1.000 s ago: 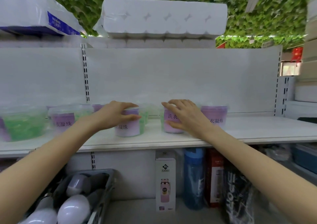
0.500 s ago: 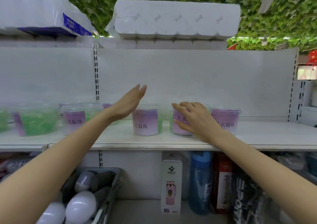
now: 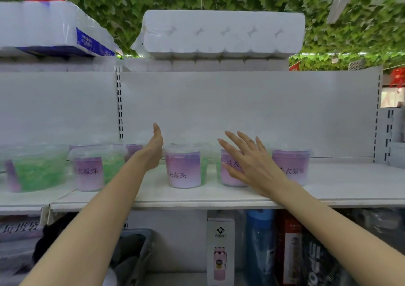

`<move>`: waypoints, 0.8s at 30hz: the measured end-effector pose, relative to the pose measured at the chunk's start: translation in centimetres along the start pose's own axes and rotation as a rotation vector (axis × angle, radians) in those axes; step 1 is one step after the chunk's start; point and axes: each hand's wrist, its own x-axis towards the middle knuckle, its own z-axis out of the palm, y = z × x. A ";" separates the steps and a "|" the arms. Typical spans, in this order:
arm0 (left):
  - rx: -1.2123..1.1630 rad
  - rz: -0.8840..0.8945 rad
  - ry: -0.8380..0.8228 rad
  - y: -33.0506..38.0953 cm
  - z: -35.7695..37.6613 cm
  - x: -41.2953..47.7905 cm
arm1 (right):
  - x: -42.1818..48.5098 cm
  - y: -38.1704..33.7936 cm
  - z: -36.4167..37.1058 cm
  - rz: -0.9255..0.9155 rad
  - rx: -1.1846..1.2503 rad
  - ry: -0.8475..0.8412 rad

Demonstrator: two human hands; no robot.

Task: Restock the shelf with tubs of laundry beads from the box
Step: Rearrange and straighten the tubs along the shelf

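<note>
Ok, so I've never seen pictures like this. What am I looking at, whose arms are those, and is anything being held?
There is no machine here. A person wears a wide-angle camera on the head, so you see their own bare arms reaching forward. The left hand is open with straight fingers, just left of a purple-labelled tub. The right hand is open with spread fingers in front of a second tub; a third tub stands to its right. Neither hand holds anything. The tubs stand on a white shelf, with green-filled tubs further left. Packs of toilet paper lie on top; a bottle box stands below.
</note>
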 end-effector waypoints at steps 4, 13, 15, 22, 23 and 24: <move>-0.042 -0.013 -0.136 -0.1 1.1 0.5 | 0.1 0.0 0.1 0.010 0.014 0.012; -0.088 -0.037 -0.198 0.7 1.5 -0.6 | 0.1 0.0 -0.2 0.000 0.060 0.024; 0.019 0.100 -0.148 0.6 0.9 -0.8 | 0.1 0.0 -0.2 -0.008 0.059 0.019; 0.792 0.659 -0.261 1.4 -1.7 -2.9 | 0.0 0.0 -0.5 0.001 0.059 -0.060; 0.877 0.672 -0.281 1.3 -1.8 -3.3 | 0.0 -0.1 -0.7 0.006 0.064 -0.063; 0.950 0.674 -0.303 1.1 -1.9 -3.8 | 0.0 -0.1 -0.8 0.002 0.069 -0.047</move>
